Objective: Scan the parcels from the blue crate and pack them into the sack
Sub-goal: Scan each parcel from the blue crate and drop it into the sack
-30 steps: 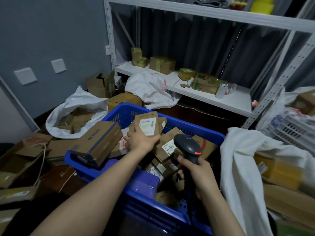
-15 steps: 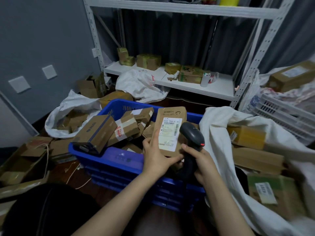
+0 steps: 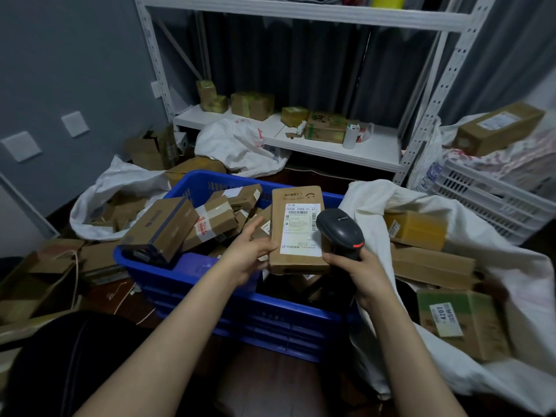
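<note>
The blue crate (image 3: 192, 267) stands in front of me, filled with several brown parcels (image 3: 210, 221). One flat brown parcel (image 3: 296, 233) is upright over the crate's right side, its white label facing me. My left hand (image 3: 251, 255) holds it at the lower left edge, thumb on the front and fingers stretched out beside it. My right hand (image 3: 359, 272) grips the handle of a black barcode scanner (image 3: 340, 231), whose head sits just right of the label. The open white sack (image 3: 370, 200) lies to the right with several parcels (image 3: 415, 227) inside.
A white metal shelf (image 3: 376, 149) with boxes stands behind the crate. Another white sack (image 3: 120, 182) of parcels lies at the left, with loose cardboard (image 3: 57, 263) on the floor. A white slatted crate (image 3: 487, 200) is at the far right.
The parcel came up out of the crate and now faces me beside the scanner. My left hand slid from the parcel's front to its lower left edge. The view swung right toward the sack.
</note>
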